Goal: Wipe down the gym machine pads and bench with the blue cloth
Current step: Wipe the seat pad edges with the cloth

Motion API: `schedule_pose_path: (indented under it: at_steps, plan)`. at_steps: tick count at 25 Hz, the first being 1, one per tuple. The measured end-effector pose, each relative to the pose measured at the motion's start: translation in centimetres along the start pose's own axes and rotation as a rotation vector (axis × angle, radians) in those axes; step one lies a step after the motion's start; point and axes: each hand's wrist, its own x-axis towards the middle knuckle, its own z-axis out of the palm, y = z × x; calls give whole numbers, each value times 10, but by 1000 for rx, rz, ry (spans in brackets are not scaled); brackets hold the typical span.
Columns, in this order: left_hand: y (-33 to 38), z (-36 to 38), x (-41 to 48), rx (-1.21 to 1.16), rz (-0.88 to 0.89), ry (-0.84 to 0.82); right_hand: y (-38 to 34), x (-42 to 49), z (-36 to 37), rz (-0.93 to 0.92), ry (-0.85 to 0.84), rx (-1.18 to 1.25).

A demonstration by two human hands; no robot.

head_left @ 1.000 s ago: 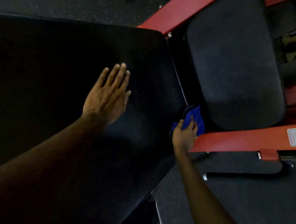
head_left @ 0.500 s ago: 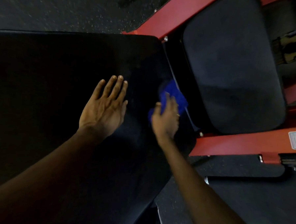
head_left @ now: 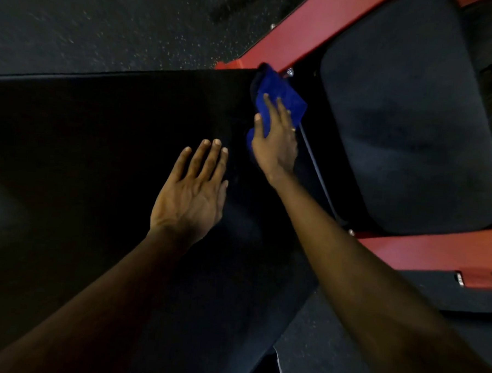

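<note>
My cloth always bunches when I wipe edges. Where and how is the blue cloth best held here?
Flat from above, as the right hand does: fingers spread over the blue cloth near its rear half. It lies folded on the bench pad corner, so downward pressure probably keeps it flat.

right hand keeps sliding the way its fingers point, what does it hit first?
Probably the red frame, just past the large black pad's far corner, where the blue cloth under the right hand already sits. Depth unclear.

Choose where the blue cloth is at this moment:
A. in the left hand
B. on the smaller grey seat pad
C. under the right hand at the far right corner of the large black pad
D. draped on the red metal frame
C: the right hand presses the blue cloth onto the large black pad at its far right corner.
</note>
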Motion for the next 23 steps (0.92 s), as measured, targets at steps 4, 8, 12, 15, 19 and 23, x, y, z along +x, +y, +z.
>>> schedule_pose_path:
  at_steps: [4, 8, 12, 15, 19, 23]
  plan:
    - [1, -1, 0, 5, -8, -21, 4, -3, -2, -260, -41, -21]
    - [2, -2, 0, -9, -8, -10, 6, 59, -1, 9, 17, -12]
    - [1, -2, 0, -4, 0, -20, -14, -3, 1, -86, 25, 47]
    - [0, -1, 0, 4, -11, -17, 14, -119, -11, -128, -21, 54]
    - [0, -2, -1, -7, -1, -26, 85, -122, -28, 237, 80, -48]
    - [1, -1, -2, 14, 0, -14, 46, -30, -17, 369, 107, 8]
